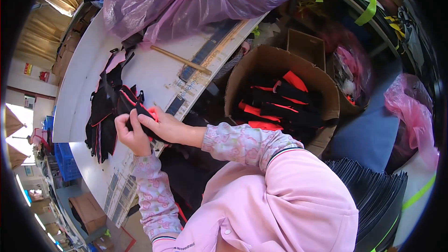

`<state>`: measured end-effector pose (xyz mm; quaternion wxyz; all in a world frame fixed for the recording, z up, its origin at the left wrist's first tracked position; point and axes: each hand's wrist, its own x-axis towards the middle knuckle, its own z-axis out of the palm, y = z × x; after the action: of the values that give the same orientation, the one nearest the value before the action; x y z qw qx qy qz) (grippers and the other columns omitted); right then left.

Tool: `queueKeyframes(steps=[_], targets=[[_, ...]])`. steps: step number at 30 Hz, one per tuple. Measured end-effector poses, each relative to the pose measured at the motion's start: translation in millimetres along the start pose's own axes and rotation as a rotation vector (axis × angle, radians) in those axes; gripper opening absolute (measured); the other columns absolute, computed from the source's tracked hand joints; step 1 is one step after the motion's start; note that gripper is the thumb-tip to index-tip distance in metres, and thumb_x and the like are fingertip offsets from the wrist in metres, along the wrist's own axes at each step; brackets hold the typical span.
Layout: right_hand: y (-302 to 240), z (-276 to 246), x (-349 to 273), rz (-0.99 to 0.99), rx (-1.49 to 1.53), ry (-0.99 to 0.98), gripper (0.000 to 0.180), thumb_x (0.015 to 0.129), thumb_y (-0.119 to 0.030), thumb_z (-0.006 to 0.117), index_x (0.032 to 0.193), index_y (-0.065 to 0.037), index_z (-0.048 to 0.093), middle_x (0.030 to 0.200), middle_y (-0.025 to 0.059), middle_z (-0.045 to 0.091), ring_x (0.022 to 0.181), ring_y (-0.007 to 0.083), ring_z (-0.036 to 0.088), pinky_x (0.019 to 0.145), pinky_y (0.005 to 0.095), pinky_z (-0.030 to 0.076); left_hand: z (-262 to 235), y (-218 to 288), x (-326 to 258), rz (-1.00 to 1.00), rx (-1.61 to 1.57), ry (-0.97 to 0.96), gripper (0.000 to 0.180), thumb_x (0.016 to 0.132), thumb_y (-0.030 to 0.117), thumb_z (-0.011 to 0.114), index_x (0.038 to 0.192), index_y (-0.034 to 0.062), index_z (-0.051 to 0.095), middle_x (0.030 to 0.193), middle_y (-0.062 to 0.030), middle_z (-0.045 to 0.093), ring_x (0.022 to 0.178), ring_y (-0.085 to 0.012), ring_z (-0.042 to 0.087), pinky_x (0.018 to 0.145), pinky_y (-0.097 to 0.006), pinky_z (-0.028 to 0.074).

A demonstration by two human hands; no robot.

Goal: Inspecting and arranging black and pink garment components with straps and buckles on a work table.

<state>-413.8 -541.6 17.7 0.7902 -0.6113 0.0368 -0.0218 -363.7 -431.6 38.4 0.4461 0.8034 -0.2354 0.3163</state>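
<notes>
Pink cloth is filling the nearest part of the view, where a shirt (280,196) with flowery sleeves is covering the person's body and arms. Just past the cuffs, the left hand (133,133) and the right hand (168,126) are working close together at the table's near edge. They are holding a black cloth piece (123,102) with orange-red edges. The left thumb and fingers are pinching it, and the right thumb and fingers are pressing together on its bright edge. Two hands are probably gripping it so the soft cloth is not flopping about. The fingers are hiding the pinched spot, so what is happening there is hard to see. Beyond, a messy heap of black pieces (100,116) is lying on the white table (77,105), maybe so they are sitting within easy reach. To the right, a cardboard box (238,72) is holding more black and orange pieces (280,100), its walls perhaps stopping them from spilling. Further off, a thin stick (182,60) is lying near a big purple bag (210,7). The top of the picture is cutting off the bag, and its shiny folds are hiding what is inside.
</notes>
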Motion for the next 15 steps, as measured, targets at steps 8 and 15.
queueKeyframes(steps=[8, 15], targets=[[8.8, -0.5, -7.5, -0.178, -0.404, -0.266, 0.038, 0.084, -0.030, 0.064, 0.093, 0.006, 0.057, 0.068, 0.0168, 0.059, 0.064, 0.0220, 0.058, 0.060, 0.0352, 0.046, -31.3, -54.7, 41.6, -0.084, 0.347, -0.223, 0.033, 0.079, 0.027, 0.070, 0.067, 0.0011, 0.054, 0.058, -0.0147, 0.049, 0.051, -0.0270, 0.048, 0.053, -0.035, 0.041], [-47.5, -30.2, -61.2, -0.121, -0.276, -0.508, 0.024, 0.089, -0.018, 0.058, 0.087, 0.006, 0.057, 0.057, 0.0106, 0.049, 0.054, 0.0125, 0.038, 0.051, 0.0341, 0.039, -77.4, -111.2, 114.5, -0.045, 0.660, 0.129, 0.039, 0.080, 0.036, 0.067, 0.066, 0.0013, 0.057, 0.065, -0.0183, 0.058, 0.060, -0.0364, 0.056, 0.056, -0.041, 0.043]])
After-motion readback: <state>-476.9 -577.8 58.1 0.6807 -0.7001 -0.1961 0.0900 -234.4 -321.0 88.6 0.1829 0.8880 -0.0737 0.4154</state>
